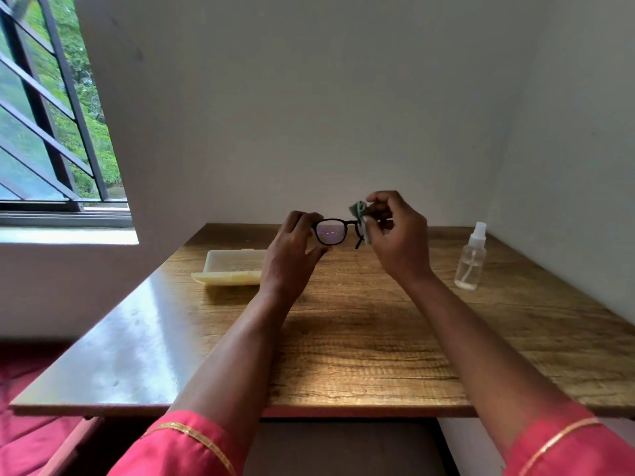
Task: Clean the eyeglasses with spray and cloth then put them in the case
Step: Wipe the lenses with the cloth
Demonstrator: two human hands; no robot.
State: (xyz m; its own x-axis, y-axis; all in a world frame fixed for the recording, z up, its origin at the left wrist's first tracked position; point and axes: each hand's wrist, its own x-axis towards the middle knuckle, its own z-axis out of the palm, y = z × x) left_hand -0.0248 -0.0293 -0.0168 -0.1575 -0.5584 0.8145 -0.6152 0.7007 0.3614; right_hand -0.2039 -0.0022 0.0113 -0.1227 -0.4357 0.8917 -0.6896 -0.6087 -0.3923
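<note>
Black-framed eyeglasses [331, 231] are held up above the far part of the wooden table [360, 338]. My left hand [292, 249] pinches the frame's left end between fingers and thumb. My right hand [395, 231] pinches a small grey-green cloth [359, 211] around the right lens, which the cloth and fingers hide. The left lens is uncovered and shows faint reflections. A cream eyeglass case [230, 269] lies open on the table, to the left behind my left hand. A clear spray bottle [471, 259] with a white nozzle stands upright at the right.
White walls close off the table at the back and right. A barred window [51, 115] is on the left. Red fabric [27, 424] lies below the table's left edge.
</note>
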